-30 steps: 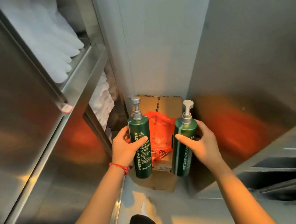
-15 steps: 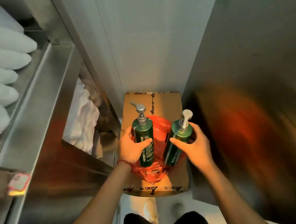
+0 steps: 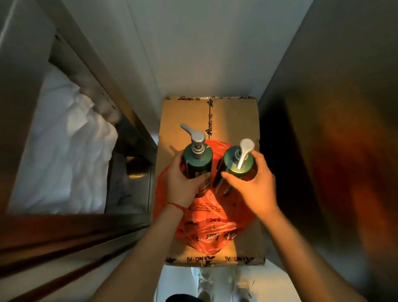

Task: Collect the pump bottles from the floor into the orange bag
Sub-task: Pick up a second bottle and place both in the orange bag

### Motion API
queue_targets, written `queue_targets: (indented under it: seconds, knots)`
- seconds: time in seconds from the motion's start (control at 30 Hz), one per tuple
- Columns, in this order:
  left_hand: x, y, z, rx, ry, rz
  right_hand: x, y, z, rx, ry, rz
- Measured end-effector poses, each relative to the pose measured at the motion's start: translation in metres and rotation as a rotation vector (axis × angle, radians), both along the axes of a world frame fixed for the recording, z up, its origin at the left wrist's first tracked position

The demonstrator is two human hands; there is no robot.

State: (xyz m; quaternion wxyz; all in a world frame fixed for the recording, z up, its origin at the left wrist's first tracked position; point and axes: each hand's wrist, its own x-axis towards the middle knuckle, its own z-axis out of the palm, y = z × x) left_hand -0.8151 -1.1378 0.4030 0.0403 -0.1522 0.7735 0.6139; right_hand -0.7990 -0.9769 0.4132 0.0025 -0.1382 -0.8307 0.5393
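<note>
Our view has tipped down and both pump bottles now hang over the orange bag (image 3: 204,218) on the cardboard box (image 3: 234,119): left hand (image 3: 184,181) clamped around one, right hand (image 3: 254,184) around the other, ready to lower in

Narrow alcove, seen from above. Back wall (image 3: 201,34) pale, plain, beyond the grip. Steel panel (image 3: 353,102) right of the grip, brushed, carrying a blurred orange reflection. Steel shelf unit (image 3: 1,77) left of the grip; white linen (image 3: 69,154) heaped on its lower shelf. Cardboard box (image 3: 234,119) directly under the grip, filling the alcove's width, printed tape along its edges. Floor (image 3: 176,281) pale, nearer than the grip. Light warm, dim.
</note>
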Motion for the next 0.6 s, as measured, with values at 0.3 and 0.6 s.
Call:
queue_targets:
  seconds: [0.3, 0.6]
  knots:
    - [-0.022, 0.003, -0.012, 0.037, 0.016, -0.056, -0.02, 0.003, -0.029, -0.015, -0.002, -0.034]
    - [-0.021, 0.004, -0.014, 0.038, -0.045, -0.15, -0.025, 0.004, -0.032, -0.064, 0.009, 0.051]
